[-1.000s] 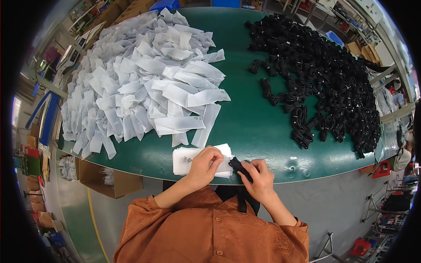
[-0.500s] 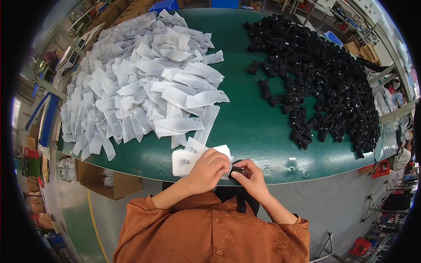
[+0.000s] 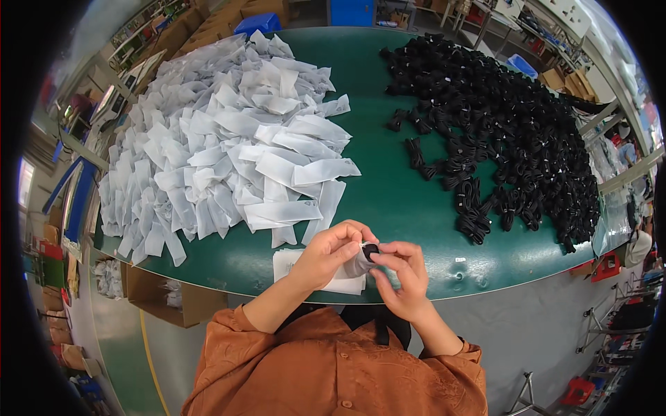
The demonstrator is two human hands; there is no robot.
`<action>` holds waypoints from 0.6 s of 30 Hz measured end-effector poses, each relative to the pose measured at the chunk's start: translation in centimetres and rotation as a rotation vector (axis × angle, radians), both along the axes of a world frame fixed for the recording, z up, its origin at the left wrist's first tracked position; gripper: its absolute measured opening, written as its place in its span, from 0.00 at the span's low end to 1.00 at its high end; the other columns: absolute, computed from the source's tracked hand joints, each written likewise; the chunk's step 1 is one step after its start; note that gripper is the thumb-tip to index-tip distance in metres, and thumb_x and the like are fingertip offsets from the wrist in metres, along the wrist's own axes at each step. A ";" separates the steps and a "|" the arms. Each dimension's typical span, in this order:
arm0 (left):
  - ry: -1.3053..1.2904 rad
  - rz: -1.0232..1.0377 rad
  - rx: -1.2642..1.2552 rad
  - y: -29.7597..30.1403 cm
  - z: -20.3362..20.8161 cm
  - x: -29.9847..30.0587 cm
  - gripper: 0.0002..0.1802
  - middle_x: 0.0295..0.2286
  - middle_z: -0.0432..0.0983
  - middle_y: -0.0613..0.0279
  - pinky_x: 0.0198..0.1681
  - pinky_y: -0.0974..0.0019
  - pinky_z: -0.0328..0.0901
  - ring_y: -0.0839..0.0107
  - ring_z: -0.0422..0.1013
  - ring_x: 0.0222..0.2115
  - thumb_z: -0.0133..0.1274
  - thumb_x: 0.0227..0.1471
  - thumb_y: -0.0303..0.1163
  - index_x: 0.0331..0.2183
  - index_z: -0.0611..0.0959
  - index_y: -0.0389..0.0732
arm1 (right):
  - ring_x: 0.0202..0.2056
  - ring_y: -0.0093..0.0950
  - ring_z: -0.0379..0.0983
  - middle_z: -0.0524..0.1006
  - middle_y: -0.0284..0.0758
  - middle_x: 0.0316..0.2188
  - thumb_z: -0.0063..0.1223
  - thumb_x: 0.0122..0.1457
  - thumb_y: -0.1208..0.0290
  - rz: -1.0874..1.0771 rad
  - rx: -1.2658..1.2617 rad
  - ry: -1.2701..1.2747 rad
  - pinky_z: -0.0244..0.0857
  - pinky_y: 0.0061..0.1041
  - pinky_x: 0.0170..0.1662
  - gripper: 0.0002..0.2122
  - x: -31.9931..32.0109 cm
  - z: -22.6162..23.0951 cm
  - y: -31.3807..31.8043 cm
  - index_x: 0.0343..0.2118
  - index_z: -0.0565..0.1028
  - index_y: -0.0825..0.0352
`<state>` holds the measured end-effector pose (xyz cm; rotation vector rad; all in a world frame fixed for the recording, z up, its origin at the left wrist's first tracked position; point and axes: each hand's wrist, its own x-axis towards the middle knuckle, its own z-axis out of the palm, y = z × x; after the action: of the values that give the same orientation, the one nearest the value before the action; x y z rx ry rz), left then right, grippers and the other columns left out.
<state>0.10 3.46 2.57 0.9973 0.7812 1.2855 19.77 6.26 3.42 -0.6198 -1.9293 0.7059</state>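
Note:
Near the table's front edge, a small translucent white bag (image 3: 356, 266) is pinched at its mouth by my left hand (image 3: 331, 254). A black cable bundle (image 3: 372, 251) shows at the bag's mouth, its lower part inside the bag. My right hand (image 3: 402, 279) is closed around the bundle's right side, fingertips against it and the bag. Below my hands lies a stack of flat white bags (image 3: 285, 261), partly hidden by my left hand.
A large heap of filled white bags (image 3: 229, 132) covers the left of the green table (image 3: 374, 201). Many black cable bundles (image 3: 499, 132) are piled on the right. A cardboard box (image 3: 163, 301) with bags inside stands below the table's left front edge.
The cable bundle, earlier beside the bag in my right hand, is now partly in the bag's mouth. Both hands have risen slightly above the stack, and the view has shifted a little.

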 end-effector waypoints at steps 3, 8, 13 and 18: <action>-0.162 -0.050 -0.083 0.3 0.3 0.1 0.09 0.45 0.70 0.59 0.55 0.65 0.61 0.71 0.67 0.48 0.52 0.64 0.34 0.35 0.75 0.38 | 0.42 0.34 0.73 0.73 0.42 0.44 0.63 0.51 0.85 -0.003 -0.002 -0.015 0.72 0.29 0.43 0.10 0.3 0.6 1.3 0.37 0.81 0.69; -0.281 -0.123 -0.159 1.2 0.2 0.0 0.08 0.47 0.72 0.61 0.55 0.67 0.60 0.74 0.66 0.49 0.51 0.64 0.32 0.38 0.76 0.37 | 0.35 0.37 0.73 0.75 0.41 0.35 0.59 0.56 0.83 0.052 0.089 -0.032 0.68 0.31 0.36 0.04 -1.3 1.0 2.6 0.33 0.77 0.69; -0.247 -0.042 -0.021 2.8 1.4 -0.9 0.10 0.46 0.72 0.62 0.55 0.66 0.61 0.73 0.67 0.48 0.51 0.64 0.32 0.42 0.77 0.36 | 0.37 0.33 0.70 0.73 0.40 0.36 0.51 0.61 0.82 -0.120 0.005 0.233 0.65 0.27 0.40 0.03 -2.9 3.1 3.5 0.37 0.74 0.70; 0.428 0.678 0.176 5.4 3.6 -9.4 0.11 0.48 0.75 0.62 0.51 0.69 0.63 0.74 0.69 0.46 0.52 0.63 0.30 0.47 0.78 0.38 | 0.38 0.40 0.73 0.75 0.41 0.34 0.57 0.56 0.82 -0.552 0.190 -0.167 0.68 0.36 0.40 0.05 4.4 2.4 7.7 0.36 0.76 0.68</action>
<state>-9.31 8.88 6.16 1.2221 1.4385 1.7614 24.18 13.98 5.80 -1.0575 -1.8216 0.1238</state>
